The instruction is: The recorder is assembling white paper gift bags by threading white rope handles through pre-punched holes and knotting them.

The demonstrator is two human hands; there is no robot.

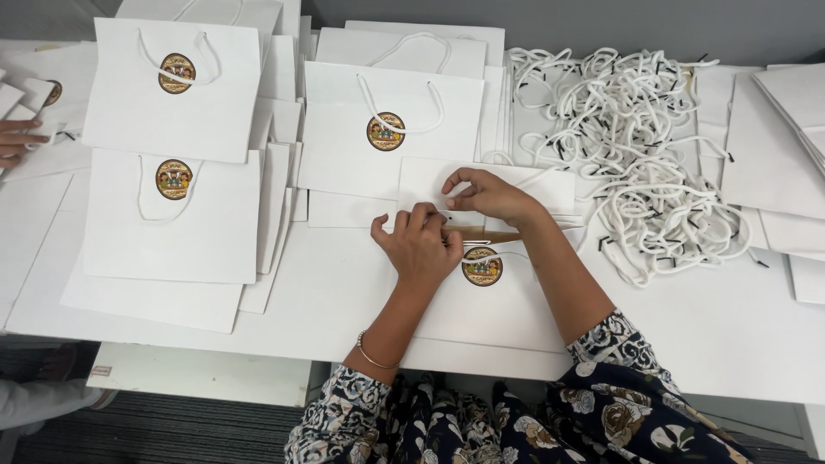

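A flat white paper bag (pixel 503 301) with a round colourful sticker (pixel 482 267) lies on the table in front of me. My left hand (pixel 418 245) presses down on its top edge, fingers bent. My right hand (pixel 486 195) sits just beyond it, thumb and forefinger pinched on something small at the bag's top; what it pinches is too small to tell, perhaps a white cord end. A brown strip (pixel 490 235) shows at the bag's opening between both hands.
Stacks of finished white bags with cord handles and stickers (pixel 172 112) (pixel 391 129) fill the left and middle. A tangled heap of white cords (pixel 636 146) lies at right, with plain white sheets (pixel 773 146) beyond. Another person's hand (pixel 17 142) rests at the far left edge.
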